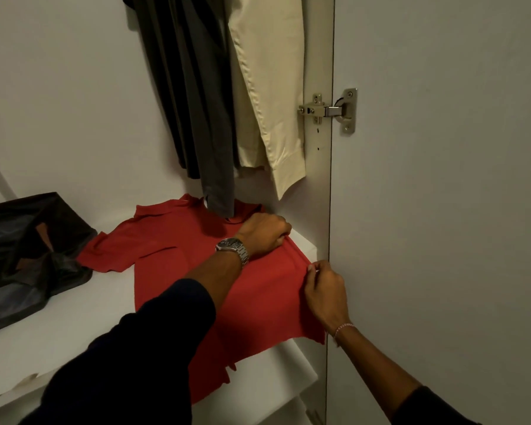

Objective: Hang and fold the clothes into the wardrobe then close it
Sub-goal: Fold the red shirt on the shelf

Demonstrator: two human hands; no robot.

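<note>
Head view: inside the open wardrobe, a red shirt point(172, 240) lies spread flat on the white shelf point(74, 317), collar toward the back wall, its hem hanging over the shelf's front edge. Its left sleeve reaches out toward a dark fabric box point(28, 250) that sits at the shelf's left side. Above the collar hang a dark garment point(178, 87) and a cream shirt point(267, 87), their lower ends just over the red shirt.

As for progress, at least two pieces appear already hung, so that part seems partly or wholly done. Folding looks barely begun: the red shirt is not yet folded in, only its right side is being taken up. The rest of the fold is left, and closing the door point(442, 210), which stands open on its hinge point(331, 110) at the right.

The left hand point(265, 237), with a watch point(232, 248) on its wrist, lies knuckles-up on the shirt near the shelf's right edge, fingers curled down into the cloth at the shoulder seam, gripping it. The right hand point(324, 289) pinches the shirt's right side seam between thumb and fingertips, nearer the front edge. So the cloth runs between the two grips along its right side, with the body of the shirt lying to the left of both hands.
</note>
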